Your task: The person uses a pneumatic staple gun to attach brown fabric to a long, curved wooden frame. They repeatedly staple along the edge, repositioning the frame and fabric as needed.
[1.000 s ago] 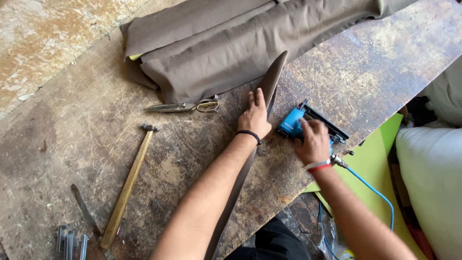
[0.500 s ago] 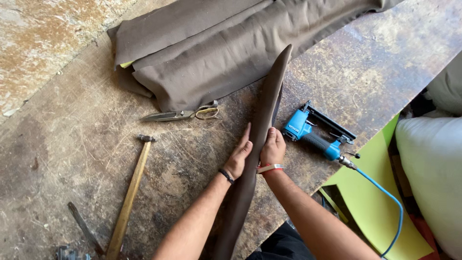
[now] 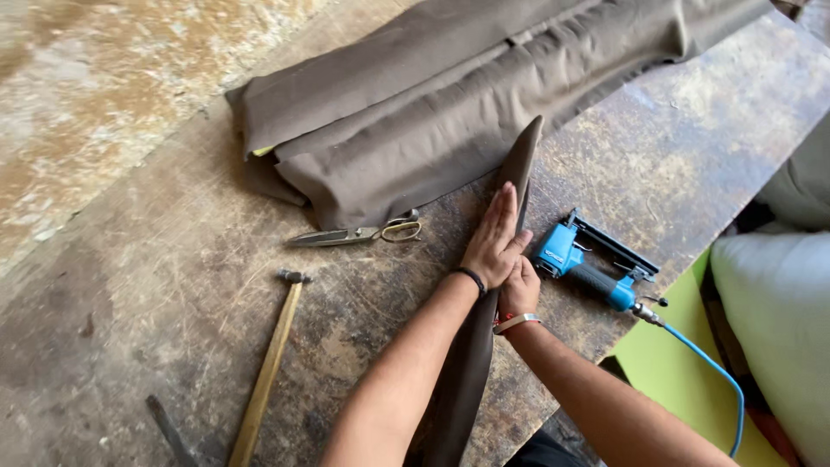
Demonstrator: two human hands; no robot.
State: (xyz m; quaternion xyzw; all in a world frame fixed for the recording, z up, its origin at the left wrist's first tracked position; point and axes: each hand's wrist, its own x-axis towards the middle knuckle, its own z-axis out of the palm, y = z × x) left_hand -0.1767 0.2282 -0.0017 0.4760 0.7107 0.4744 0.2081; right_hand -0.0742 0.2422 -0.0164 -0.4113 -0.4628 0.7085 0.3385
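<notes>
Pressing flat on a long, narrow fabric-covered strip (image 3: 510,186), the left hand (image 3: 493,238) sits mid-frame with fingers straight and together, palm down, gripping nothing. Right hand (image 3: 519,290) is just below and right of it, touching the strip's right edge; fingers look curled against the edge, but can't tell if they actually pinch the fabric since the left hand partly covers them. Strip runs from a pointed tip at upper centre down to the bottom edge of the frame, passing under both wrists, lying on the worn wooden workbench (image 3: 130,285).

Blue pneumatic stapler (image 3: 588,264) lies just right of the right hand, not touching it, with its blue air hose (image 3: 709,367) trailing to the lower right. Scissors (image 3: 359,233) lie left of the hands, near the folded brown fabric (image 3: 450,95) across the top. Wooden-handled hammer (image 3: 268,367) lower left, well apart.

Risks, as a judgement: the cloth may slip or wrinkle if the flat palm shifts, as nothing clamps it. The stapler sits near the bench edge, and a hose tug could drag it off. Right forearm is near the stapler, so a blind reach could bump it.
</notes>
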